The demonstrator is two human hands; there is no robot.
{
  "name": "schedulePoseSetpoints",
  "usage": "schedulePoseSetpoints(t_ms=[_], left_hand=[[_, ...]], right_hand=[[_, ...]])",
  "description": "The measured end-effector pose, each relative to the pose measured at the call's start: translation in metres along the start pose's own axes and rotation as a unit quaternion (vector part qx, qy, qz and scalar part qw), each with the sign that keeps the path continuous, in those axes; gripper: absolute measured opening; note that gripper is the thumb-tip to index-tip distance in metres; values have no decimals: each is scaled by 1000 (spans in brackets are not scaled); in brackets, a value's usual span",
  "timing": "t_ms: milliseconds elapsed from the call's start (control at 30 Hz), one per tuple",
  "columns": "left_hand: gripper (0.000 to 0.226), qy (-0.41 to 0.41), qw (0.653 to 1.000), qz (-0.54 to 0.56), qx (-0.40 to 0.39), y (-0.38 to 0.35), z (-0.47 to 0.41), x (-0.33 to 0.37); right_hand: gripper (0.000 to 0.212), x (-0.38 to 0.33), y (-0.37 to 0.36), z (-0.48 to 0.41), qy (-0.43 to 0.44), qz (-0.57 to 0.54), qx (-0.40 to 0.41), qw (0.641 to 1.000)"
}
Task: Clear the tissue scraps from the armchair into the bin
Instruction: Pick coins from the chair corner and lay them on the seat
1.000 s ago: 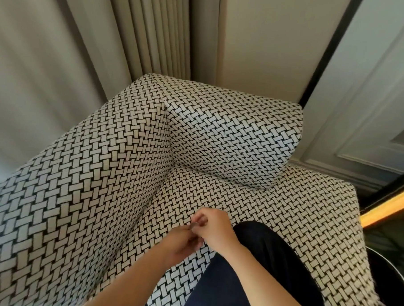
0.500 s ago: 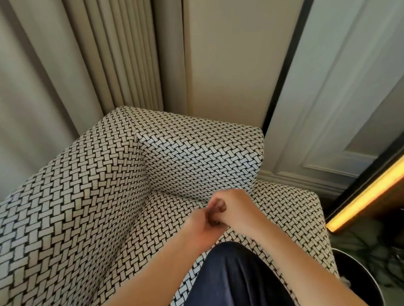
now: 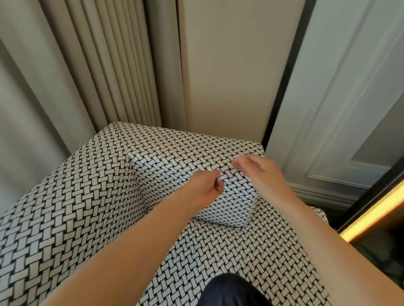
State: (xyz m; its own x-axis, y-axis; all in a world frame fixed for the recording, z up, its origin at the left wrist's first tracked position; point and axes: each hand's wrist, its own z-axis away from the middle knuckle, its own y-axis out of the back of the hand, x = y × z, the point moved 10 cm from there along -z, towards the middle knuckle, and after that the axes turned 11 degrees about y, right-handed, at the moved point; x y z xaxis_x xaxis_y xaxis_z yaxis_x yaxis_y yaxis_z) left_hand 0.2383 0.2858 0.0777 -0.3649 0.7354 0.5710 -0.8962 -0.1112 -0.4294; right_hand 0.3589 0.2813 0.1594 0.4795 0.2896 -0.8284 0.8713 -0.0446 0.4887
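The armchair, covered in a black-and-white woven pattern, fills the lower half of the view. Both bare forearms reach over its seat toward the block-shaped armrest at the far side.

The left hand hangs in front of the armrest's near face. Its fingers are curled inward and the thumb is pressed against the forefinger. Whether it holds anything inside cannot be told.

The right hand is over the armrest's top near its right end, palm down. Its fingers are loosely extended, holding nothing, with the tips dipping toward the fabric.

A pale speck lies on the armrest's top edge between the two hands. Whether it is one of the tissue scraps or a blurred fingertip cannot be told.

A knee in dark trousers rests on the front of the seat. Behind the armchair hangs a beige pleated curtain, with a plain cream wall beside it. To the right of the armchair stands a white panelled door. Further right, a glowing yellow strip runs at a slant.
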Motion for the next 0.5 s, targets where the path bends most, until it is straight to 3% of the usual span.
schedulePoseSetpoints(t_ms=[67,200,400,500], left_hand=[[37,-63,984,-162,48,-7,-10,25],[35,-216,876,-411,129,-24,-28,70],[36,-364,751,-529,153,-52,-42,105],[40,-387,700,-591,106,-70,-55,100]], right_hand=[[32,22,6,-16,-50,-80,35,995],[46,53,5,-41,-113,-233,87,962],[60,75,-8,-70,-119,-365,133,914],[63,82,-9,-82,-108,-370,141,912]])
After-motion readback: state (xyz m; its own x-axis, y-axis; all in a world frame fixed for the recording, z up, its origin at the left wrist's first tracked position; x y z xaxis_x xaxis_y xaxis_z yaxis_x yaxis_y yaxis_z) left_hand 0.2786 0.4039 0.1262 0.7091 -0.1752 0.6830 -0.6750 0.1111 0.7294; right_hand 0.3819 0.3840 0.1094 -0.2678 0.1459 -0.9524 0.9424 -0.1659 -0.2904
